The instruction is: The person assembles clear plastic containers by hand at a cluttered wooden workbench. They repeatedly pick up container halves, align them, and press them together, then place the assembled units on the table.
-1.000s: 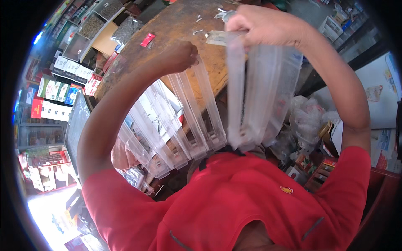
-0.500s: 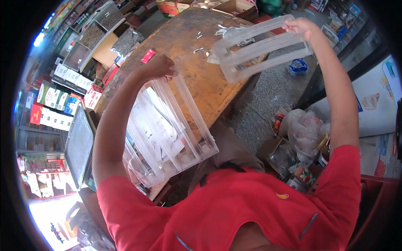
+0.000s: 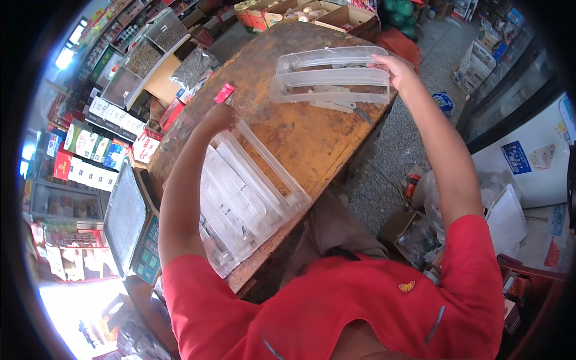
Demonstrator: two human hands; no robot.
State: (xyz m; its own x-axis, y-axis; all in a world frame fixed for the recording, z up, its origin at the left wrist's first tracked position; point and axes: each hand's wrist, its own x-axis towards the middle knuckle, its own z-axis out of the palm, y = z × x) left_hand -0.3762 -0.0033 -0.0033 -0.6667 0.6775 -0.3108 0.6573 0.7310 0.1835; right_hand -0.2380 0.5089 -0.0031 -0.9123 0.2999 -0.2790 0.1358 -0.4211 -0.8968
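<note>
We note two clear plastic racks at our worn wooden tabletop [image 3: 279, 135], one on the left and one on the right. Left rack [image 3: 258, 195]: long parallel bars, lying at the near left edge of the tabletop, slanting from far left to near right, with white paper showing through it. Our left grip [image 3: 222, 117] is clenched on its far end; the fingers are partly hidden by the back of the hand. Right rack [image 3: 330, 78]: smaller, at the far right of the tabletop, its long bars running left to right. Our right grip [image 3: 393, 69] grasps its right end, fingers over the bar; whether the rack bears on the wood or is held just above it, we cannot tell. A pale strip [image 3: 330, 106] lies just on the near side of the right rack. A small red packet [image 3: 224, 93] lies just beyond our left grip. Cartons [image 3: 348, 19] stand past the far edge, some with round produce inside, a green sack [image 3: 398, 24] to their right. We record a scale [image 3: 127, 210] left of the left rack, near our left forearm, and a blue packet [image 3: 443, 102] on the floor at right.
</note>
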